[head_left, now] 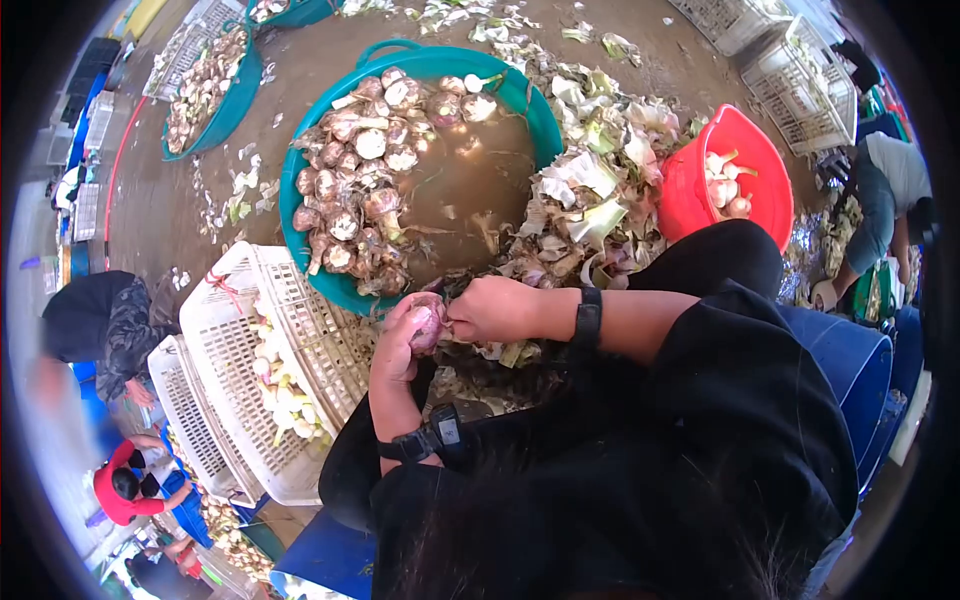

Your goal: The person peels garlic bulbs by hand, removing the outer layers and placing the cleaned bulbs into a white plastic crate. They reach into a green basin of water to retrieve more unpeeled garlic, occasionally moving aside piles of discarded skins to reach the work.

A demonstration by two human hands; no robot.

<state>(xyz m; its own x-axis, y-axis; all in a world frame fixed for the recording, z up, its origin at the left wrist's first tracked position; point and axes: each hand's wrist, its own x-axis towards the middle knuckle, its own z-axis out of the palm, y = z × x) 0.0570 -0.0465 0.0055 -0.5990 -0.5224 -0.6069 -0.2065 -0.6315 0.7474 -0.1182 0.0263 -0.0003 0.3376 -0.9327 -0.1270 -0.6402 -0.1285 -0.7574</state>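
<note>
My left hand [393,345] is wrapped round a purple-and-white bulb [426,324], holding it in front of my body. From the right, my right hand [497,308] is closed against the side of that bulb, its fingertips hidden, so what they pinch cannot be made out. Just beyond both hands is a round teal tub [548,135] of muddy brown water. Many brownish-purple bulbs [345,185] are piled along its left side, some with roots or short stalks. Loose papery skins and leaves [590,190] lie heaped beside the tub and below my hands.
A red bucket [690,190] with peeled bulbs stands right. White crates [235,345] are at left, one holding pale bulbs. Another teal tub [225,115] sits far left, more crates [800,85] upper right. Blue containers [850,360] stand beside me. Other people work left and right.
</note>
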